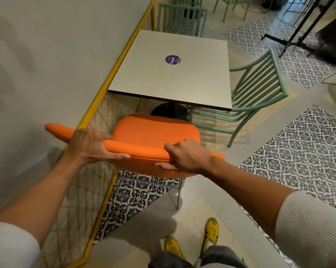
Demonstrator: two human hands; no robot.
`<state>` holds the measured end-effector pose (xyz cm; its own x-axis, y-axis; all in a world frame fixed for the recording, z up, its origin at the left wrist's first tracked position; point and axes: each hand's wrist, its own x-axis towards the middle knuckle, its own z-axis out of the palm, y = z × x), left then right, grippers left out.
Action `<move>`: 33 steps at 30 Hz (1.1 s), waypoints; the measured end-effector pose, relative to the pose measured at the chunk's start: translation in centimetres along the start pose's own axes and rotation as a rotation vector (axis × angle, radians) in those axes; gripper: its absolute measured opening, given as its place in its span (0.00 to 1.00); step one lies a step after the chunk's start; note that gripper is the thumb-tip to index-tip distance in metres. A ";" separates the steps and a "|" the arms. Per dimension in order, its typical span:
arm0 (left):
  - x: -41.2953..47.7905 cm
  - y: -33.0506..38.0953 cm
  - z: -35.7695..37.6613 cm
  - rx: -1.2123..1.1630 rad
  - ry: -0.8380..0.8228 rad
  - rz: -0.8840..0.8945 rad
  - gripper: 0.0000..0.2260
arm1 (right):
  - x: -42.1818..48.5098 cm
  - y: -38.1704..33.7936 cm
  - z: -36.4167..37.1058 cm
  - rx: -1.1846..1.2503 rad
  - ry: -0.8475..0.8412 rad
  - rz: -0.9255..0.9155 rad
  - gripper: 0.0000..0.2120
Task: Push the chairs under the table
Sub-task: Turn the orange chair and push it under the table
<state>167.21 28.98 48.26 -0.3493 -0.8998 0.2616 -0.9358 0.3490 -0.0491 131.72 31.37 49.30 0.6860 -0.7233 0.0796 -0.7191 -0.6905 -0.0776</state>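
An orange padded chair (153, 132) stands at the near side of a square pale table (173, 78), its seat front just short of the table's near edge. My left hand (89, 145) grips the left part of the curved backrest. My right hand (188, 155) grips the right part, fingers wrapped over the top and thumb under it. A green metal slatted chair (256, 89) stands at the table's right side, turned at an angle, with its seat partly under the tabletop. Another green chair (182, 20) stands at the far side.
A yellow-framed rope railing (97, 105) and a white wall (47, 55) run close along the left of the table. A round purple sticker (172, 59) lies on the tabletop. Black stand legs (291, 39) are at the far right. Patterned floor tiles (298, 155) lie to the right.
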 end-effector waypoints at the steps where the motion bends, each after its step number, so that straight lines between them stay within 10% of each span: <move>1: 0.3 0.0 0.1 0.008 -0.005 0.004 0.43 | 0.1 0.2 -0.1 -0.001 0.004 0.001 0.31; 33: 1.9 -1.4 1.3 0.011 -0.039 -0.115 0.35 | 2.6 2.3 0.2 0.180 0.021 0.156 0.37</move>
<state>167.75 26.41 47.53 -0.2412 -0.9431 0.2288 -0.9702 0.2404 -0.0317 131.90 27.86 49.11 0.5644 -0.8223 0.0730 -0.7835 -0.5614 -0.2662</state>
